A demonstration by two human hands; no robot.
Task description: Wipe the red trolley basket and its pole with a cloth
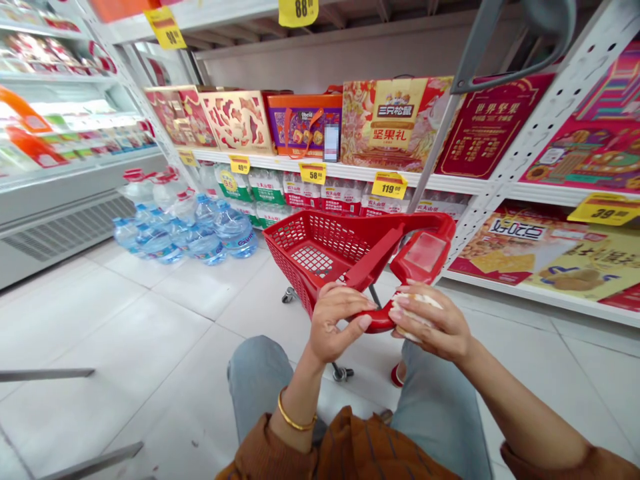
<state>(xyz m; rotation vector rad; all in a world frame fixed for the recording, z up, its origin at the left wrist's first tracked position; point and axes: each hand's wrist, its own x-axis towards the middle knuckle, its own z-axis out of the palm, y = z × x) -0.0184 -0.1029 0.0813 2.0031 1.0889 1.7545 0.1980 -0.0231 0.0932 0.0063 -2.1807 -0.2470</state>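
A: Head view: where's the white cloth [416,308]?
B: Bunched in the right hand [434,328], grip closed on it, against the handle [383,322] at the near end of the red cart [300,267].
A: The left hand [336,323]?
B: Its grip wraps the handle just left. Brace there, I'd say, and wipe along the bar.

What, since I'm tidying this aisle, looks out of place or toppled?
The big water bottles are heaped on the floor left of the red cart, several lying on their sides. Nothing else stands out: the cart stands on its wheels, the left hand gripping its handle, the right hand pressing a white cloth to it.
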